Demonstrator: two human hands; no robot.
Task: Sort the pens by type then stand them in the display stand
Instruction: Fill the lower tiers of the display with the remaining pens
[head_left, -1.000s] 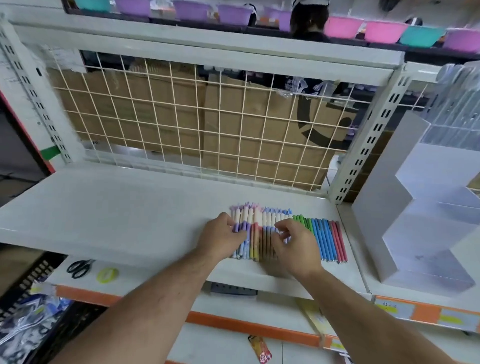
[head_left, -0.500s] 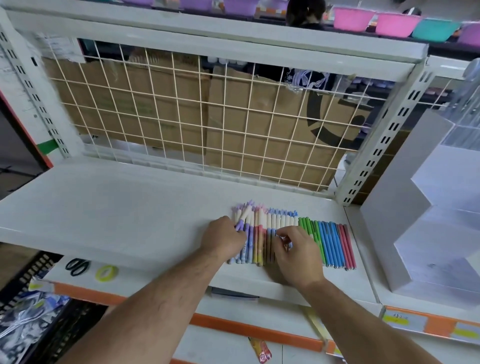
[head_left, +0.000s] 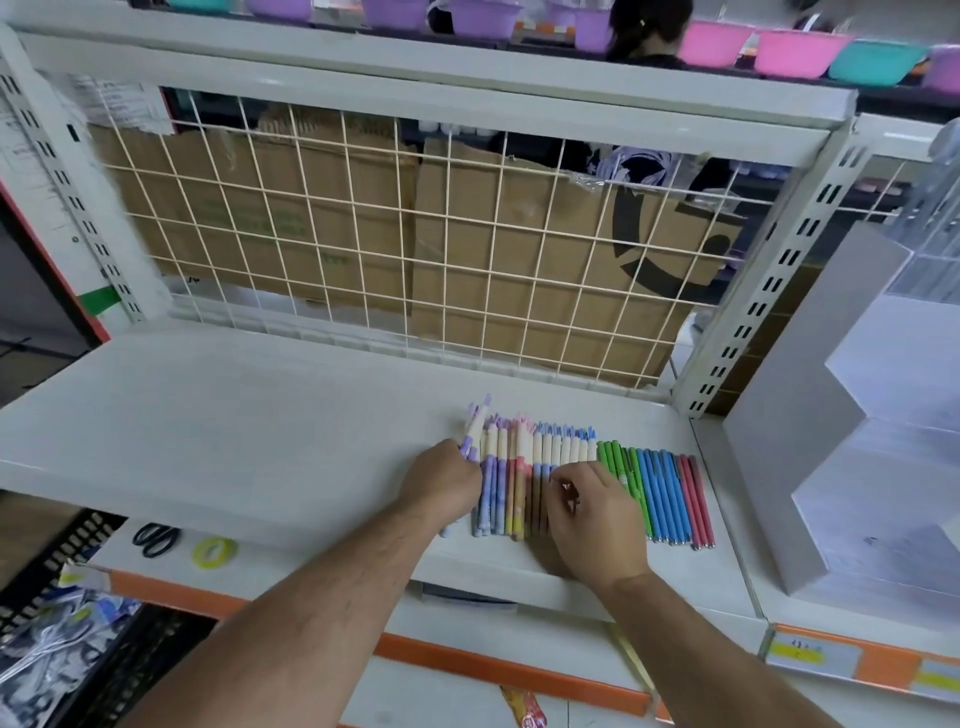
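Observation:
A row of pens lies side by side on the white shelf (head_left: 234, 415). Patterned pens with white caps (head_left: 524, 457) make up the left part; plain green pens (head_left: 615, 460), blue pens (head_left: 660, 493) and red pens (head_left: 696, 499) follow to the right. My left hand (head_left: 441, 480) grips a few purple-capped pens at the row's left end, tilted up off the others. My right hand (head_left: 592, 506) rests on the patterned pens with curled fingers that pinch one of them. The tiered grey-and-clear display stand (head_left: 810, 441) sits on the neighbouring shelf at the right.
A wire grid panel (head_left: 415, 244) backed by cardboard closes the shelf's rear. A perforated upright (head_left: 748, 312) separates the shelf from the stand. On the lower shelf lie black scissors (head_left: 156, 539) and a yellow tape roll (head_left: 214, 551). A person stands behind the shelving.
My left hand has drawn a few purple-capped pens up and leftward out of the row. My right hand has barely moved on the patterned pens.

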